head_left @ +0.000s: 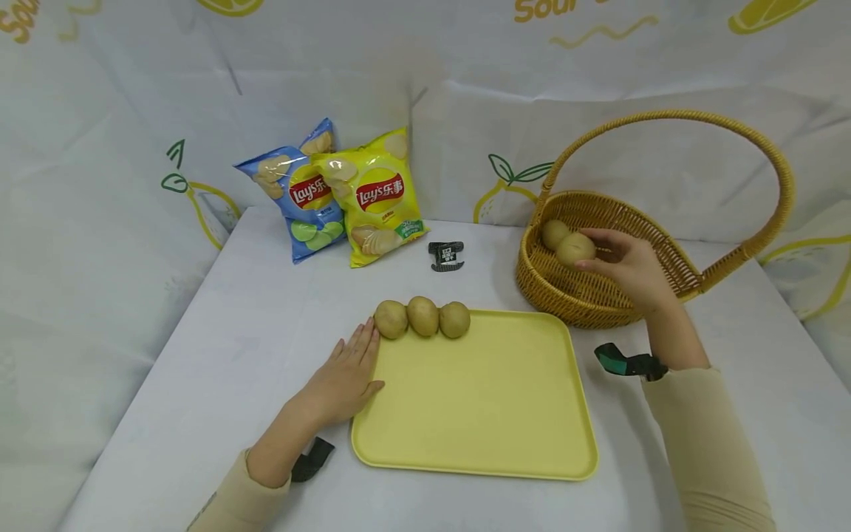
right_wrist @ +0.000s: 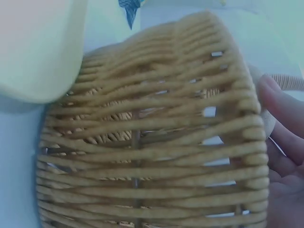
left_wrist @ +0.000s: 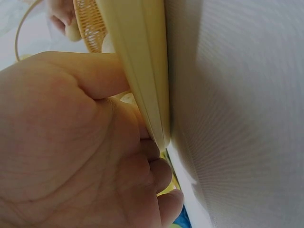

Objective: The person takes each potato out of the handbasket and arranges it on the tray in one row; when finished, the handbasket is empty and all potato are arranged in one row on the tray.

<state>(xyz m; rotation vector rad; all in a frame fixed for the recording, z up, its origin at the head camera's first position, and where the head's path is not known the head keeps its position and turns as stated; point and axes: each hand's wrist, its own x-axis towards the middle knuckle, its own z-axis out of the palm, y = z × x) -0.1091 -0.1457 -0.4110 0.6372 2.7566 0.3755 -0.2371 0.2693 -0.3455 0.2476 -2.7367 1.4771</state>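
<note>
My right hand (head_left: 628, 267) pinches a round tan potato (head_left: 575, 250) between thumb and fingers, over the wicker basket (head_left: 555, 301). Another potato (head_left: 554, 233) sits in the basket just behind it. In the right wrist view the basket's woven side (right_wrist: 156, 123) hides most of the held potato. Along the left rim of the yellow tray (head_left: 475, 399) lies my left hand (head_left: 342, 380), fingers straight, thumb touching the rim. Three potatoes, the left one (head_left: 391, 319), the middle one (head_left: 423, 316) and the right one (head_left: 455, 320), form a row at the tray's far left corner.
A blue chip bag (head_left: 292, 193) and a yellow chip bag (head_left: 379, 199) lean against the back cloth. A small black item with a white label (head_left: 446, 256) lies behind the tray. The basket's tall handle (head_left: 691, 116) arches above the right hand.
</note>
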